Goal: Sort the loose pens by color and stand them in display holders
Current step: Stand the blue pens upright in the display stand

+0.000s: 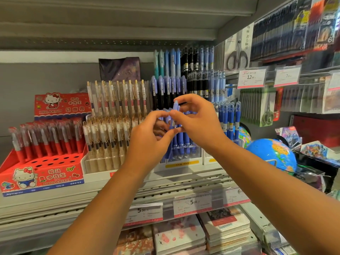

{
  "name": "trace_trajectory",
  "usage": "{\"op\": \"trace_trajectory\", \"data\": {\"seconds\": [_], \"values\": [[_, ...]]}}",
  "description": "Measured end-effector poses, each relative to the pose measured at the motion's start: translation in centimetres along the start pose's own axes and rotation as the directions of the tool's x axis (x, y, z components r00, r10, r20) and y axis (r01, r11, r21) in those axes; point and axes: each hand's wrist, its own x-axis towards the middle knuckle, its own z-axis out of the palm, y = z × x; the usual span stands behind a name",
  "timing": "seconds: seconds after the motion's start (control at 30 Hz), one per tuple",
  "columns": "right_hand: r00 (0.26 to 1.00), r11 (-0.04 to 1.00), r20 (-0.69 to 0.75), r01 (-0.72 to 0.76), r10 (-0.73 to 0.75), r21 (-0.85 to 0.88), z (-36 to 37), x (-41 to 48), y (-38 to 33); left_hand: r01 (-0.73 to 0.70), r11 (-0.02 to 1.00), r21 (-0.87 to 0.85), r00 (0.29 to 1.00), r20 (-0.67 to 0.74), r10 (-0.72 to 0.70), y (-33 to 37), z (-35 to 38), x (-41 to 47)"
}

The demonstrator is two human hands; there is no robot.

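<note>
A periwinkle-blue pen stands upright between my two hands, in front of the tiered clear holder of blue and purple pens. My right hand pinches the pen near its top, fingers curled round it. My left hand grips the pen's lower barrel with thumb and fingers; the pen tip shows below the left hand near the holder's front. More purple, black and light-blue pens fill the rows behind.
To the left stand a holder of beige gold-clip pens and a red cartoon-cat box of red pens with several free holes. Dark-blue pens and a globe sit to the right. Price tags line the shelf edge; notebooks lie below.
</note>
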Motion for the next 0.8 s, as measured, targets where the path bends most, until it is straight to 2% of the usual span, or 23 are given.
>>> {"op": "trace_trajectory", "data": {"seconds": [0.07,0.17,0.3,0.37,0.6,0.8], "values": [[0.999,0.998,-0.031,-0.023,0.025,0.050,-0.5,0.3,0.3,-0.123,0.979,0.163,0.992,0.010,0.123,-0.1,-0.5,0.7],[0.993,0.995,-0.112,-0.011,0.022,0.101,-1.2,0.7,0.9,-0.274,0.865,0.421,0.961,0.090,0.260,-0.3,-1.4,2.2],[0.979,0.998,-0.206,0.017,-0.003,0.064,-1.6,1.4,1.8,-0.308,0.728,0.613,0.950,0.239,0.200,-0.5,-1.7,3.6],[0.976,1.000,-0.218,0.020,-0.015,0.022,-1.6,1.5,2.3,-0.304,0.715,0.630,0.948,0.275,0.161,-0.7,-1.6,3.9],[0.986,0.996,-0.164,0.007,-0.021,-0.088,-1.1,1.7,3.4,-0.287,0.702,0.652,0.954,0.262,0.146,-1.2,-1.2,4.4],[0.994,0.986,-0.113,-0.021,0.002,-0.167,-0.7,2.1,3.5,-0.204,0.792,0.575,0.975,0.188,0.115,-1.3,-1.0,4.7]]}}
